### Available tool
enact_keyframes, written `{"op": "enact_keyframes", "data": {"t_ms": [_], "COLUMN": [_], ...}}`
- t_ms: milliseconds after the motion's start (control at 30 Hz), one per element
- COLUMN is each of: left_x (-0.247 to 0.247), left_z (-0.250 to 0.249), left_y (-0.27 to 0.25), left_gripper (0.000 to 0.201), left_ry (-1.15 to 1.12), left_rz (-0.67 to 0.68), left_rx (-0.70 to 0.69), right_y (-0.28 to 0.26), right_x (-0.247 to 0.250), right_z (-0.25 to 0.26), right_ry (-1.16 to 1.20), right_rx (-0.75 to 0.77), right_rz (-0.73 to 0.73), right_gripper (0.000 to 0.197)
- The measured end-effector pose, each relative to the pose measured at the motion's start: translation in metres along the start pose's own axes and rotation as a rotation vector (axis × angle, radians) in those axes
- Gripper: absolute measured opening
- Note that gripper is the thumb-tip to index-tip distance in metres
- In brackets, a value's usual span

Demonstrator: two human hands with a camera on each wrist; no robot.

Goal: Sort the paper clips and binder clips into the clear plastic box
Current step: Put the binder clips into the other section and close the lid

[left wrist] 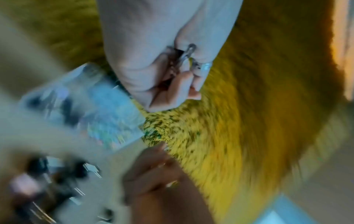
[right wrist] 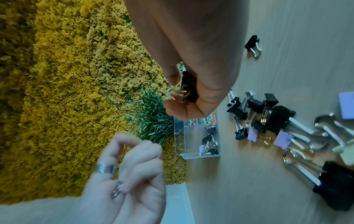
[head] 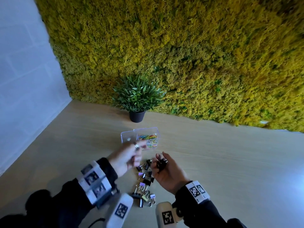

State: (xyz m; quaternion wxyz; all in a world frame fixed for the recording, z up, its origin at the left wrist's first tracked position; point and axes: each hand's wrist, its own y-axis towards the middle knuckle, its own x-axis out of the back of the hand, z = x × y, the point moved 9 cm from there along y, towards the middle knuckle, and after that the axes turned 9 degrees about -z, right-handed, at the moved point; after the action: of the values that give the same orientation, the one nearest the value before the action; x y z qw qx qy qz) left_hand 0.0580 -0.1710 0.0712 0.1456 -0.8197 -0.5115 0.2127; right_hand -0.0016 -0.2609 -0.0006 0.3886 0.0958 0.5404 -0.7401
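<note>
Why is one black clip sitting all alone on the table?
One black binder clip lies on the table apart from the main pile, likely just scattered. Nothing looks broken or spilled.

Box [head: 130, 134] behind binder clips [head: 144, 186], potted plant [head: 137, 102] behind box
</note>
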Motion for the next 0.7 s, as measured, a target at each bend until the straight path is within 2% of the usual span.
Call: {"op": "enact_keyframes", "data": {"t_ms": [33, 67, 133, 233, 433, 500, 567, 633, 700], "left_x": [0.006, 0.011, 0.023, 0.037, 0.054, 0.055, 0.056, 0.068, 0.086], "left_z": [0.004, 0.004, -0.001, -0.001, -0.002, -0.005, -0.007, -0.014, -0.028], "left_y": [0.003, 0.006, 0.015, 0.026, 0.034, 0.034, 0.031, 0.032, 0.034], "left_gripper": [0.026, 0.025, 0.028, 0.039, 0.072, 0.072, 0.06, 0.04, 0.035], "left_ry": [-0.284, -0.48, -0.694, -0.758, -0.842, -0.81, -0.633, -0.295, 0.071], "left_rz": [-0.003, -0.004, -0.032, -0.11, -0.119, -0.087, -0.075, -0.188, -0.353], "left_rx": [0.156, 0.252, 0.295, 0.282, 0.264, 0.249, 0.208, 0.052, -0.151], "right_y": [-0.001, -0.002, -0.003, -0.002, 0.0, 0.004, 0.006, 0.009, 0.009], "right_x": [0.001, 0.002, 0.005, 0.008, 0.003, 0.003, 0.002, 0.001, -0.001], "right_z": [0.003, 0.007, 0.014, 0.022, 0.03, 0.03, 0.029, 0.029, 0.029], "right_ry": [0.011, 0.025, 0.069, 0.132, 0.134, 0.126, 0.122, 0.134, 0.145], "right_rx": [0.011, 0.021, 0.052, 0.086, 0.097, 0.079, 0.062, 0.045, 0.037], "right_rz": [0.011, 0.019, 0.019, 0.013, 0.038, 0.033, 0.027, 0.032, 0.04], "right_gripper": [0.036, 0.038, 0.048, 0.058, 0.065, 0.064, 0.063, 0.061, 0.06]}}
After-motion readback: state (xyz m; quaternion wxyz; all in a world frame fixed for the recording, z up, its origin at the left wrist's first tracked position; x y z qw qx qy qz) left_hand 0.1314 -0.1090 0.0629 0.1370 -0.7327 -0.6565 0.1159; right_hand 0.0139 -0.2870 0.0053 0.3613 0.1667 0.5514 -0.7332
